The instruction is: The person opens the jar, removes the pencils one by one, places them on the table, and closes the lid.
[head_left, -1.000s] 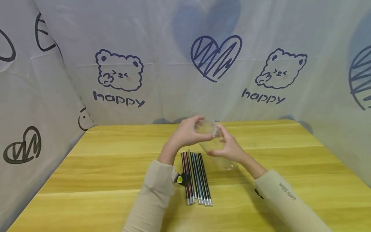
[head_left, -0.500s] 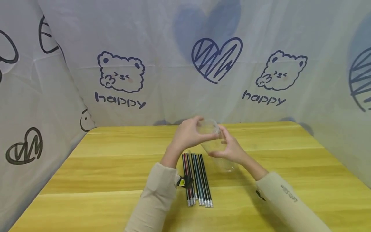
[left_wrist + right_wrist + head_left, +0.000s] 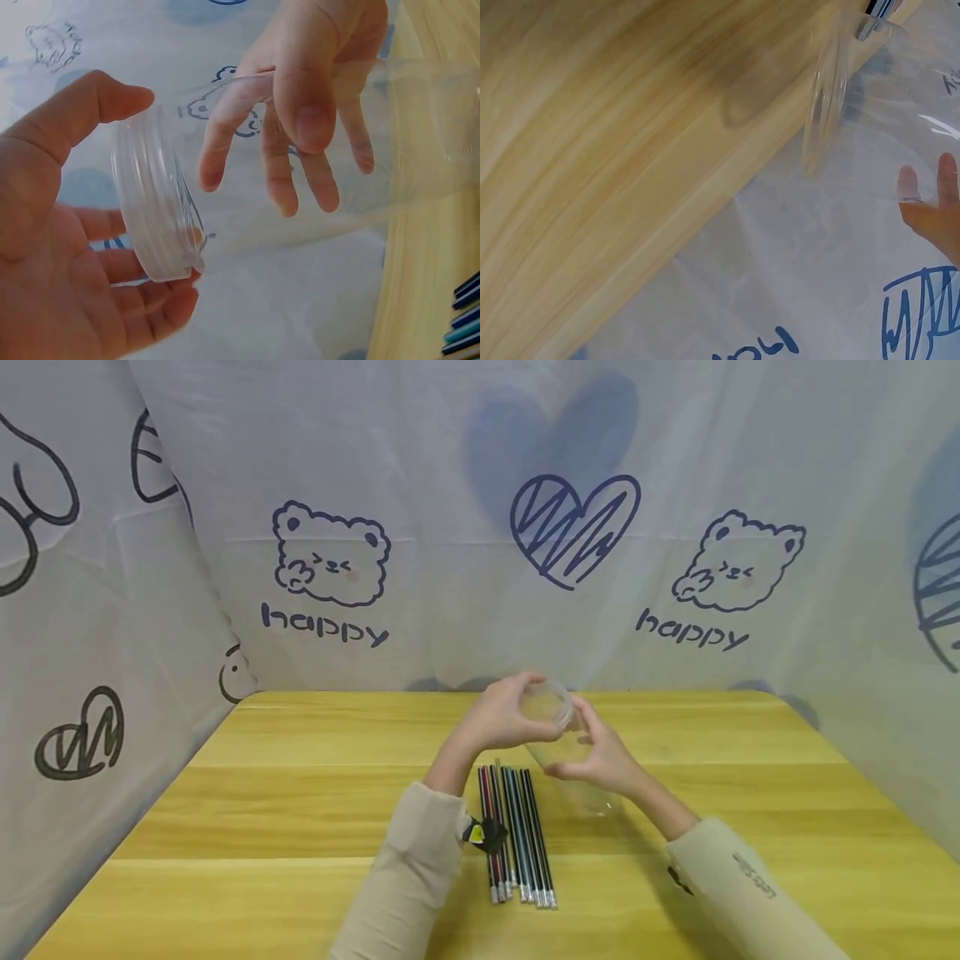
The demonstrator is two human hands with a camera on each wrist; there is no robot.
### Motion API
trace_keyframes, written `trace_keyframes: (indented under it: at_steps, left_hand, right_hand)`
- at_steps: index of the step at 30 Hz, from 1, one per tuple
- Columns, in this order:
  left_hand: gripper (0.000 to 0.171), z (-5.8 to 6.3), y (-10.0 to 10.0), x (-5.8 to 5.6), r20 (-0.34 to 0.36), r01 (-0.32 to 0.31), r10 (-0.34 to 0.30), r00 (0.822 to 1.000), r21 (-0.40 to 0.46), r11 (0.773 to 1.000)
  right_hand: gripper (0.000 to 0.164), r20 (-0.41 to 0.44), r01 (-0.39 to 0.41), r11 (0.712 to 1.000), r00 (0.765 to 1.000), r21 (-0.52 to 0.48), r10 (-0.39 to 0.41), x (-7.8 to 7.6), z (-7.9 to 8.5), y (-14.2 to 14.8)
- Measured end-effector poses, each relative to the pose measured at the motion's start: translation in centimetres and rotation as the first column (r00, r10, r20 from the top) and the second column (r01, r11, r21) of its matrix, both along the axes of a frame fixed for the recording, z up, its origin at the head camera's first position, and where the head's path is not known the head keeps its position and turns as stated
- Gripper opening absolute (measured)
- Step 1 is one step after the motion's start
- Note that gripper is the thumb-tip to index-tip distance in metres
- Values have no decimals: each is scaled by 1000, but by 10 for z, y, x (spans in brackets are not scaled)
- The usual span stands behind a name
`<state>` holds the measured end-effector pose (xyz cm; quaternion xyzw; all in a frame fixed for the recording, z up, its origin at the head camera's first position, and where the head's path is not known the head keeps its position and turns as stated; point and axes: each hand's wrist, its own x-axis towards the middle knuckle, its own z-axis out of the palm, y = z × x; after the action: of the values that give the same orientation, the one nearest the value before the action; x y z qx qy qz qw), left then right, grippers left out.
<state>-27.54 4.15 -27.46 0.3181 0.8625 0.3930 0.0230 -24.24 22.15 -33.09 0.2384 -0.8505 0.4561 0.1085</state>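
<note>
A clear plastic jar (image 3: pixel 420 142) is held tilted above the table, its lidded end up toward the left and its base down toward the right. My left hand (image 3: pixel 501 714) grips the translucent screw lid (image 3: pixel 154 199), thumb on one side and fingers around the other. The lid sits on the jar's mouth. Around the jar's body, my right hand (image 3: pixel 611 764) holds with thumb and spread fingers; they show through the plastic in the left wrist view. Nothing shows inside the jar. Its base rim (image 3: pixel 826 101) appears in the right wrist view.
Several dark, red and blue pencils (image 3: pixel 521 839) lie side by side on the wood-grain table (image 3: pixel 300 818), silvery ends toward me, partly under my left wrist. A white cloth (image 3: pixel 450 610) with bear and heart drawings hangs behind the table's far edge.
The head view has shifted, so the scene sits slightly lower and farther right. Both hands keep their hold on the lid and jar, with little visible movement.
</note>
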Motion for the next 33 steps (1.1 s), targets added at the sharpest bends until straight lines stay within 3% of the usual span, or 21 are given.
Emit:
trace_keyframes:
  at_steps: [6,9,11,13,16,18,19,21,27,33]
  left_hand:
    - [79,-5,0,-7,3,146,-147,989,75,986]
    - [83,-4,1,-6,9,136,-138,990,74,988]
    - [85,-3,3,-4,-11,57,-57,998,43,997]
    - [85,-1,7,0,-75,-83,81,994,-27,996]
    - [92,2,12,7,-209,-291,256,944,-161,943]
    - [94,3,15,10,-257,-359,299,919,-228,905]
    - [94,3,16,12,-263,-364,299,917,-248,898]
    - [91,2,18,13,-245,-338,277,929,-259,905]
    - [76,-1,15,10,-162,-189,163,973,-165,968]
    - [76,-2,13,4,-117,-94,83,990,-90,992]
  right_hand:
    - [90,-20,-5,1000,1000,-6,5,-14,-17,12]
    - [90,-29,3,1000,1000,2,-3,-15,-17,15]
    - [91,-32,8,1000,999,7,-7,-15,-17,15]
    - [91,-25,5,1000,1000,12,-5,-15,-16,14]
    - [93,-6,3,1000,1000,10,-3,-14,-16,11]
    - [94,3,2,1000,1000,5,-2,-9,-14,9]
    - [94,7,4,1000,1000,-4,-4,-6,-12,8]
    - [93,18,9,1000,1000,-20,-9,0,-9,5]
    - [87,32,11,999,999,-38,-10,11,2,0]
    - [87,47,18,1000,999,-25,-17,9,5,2]
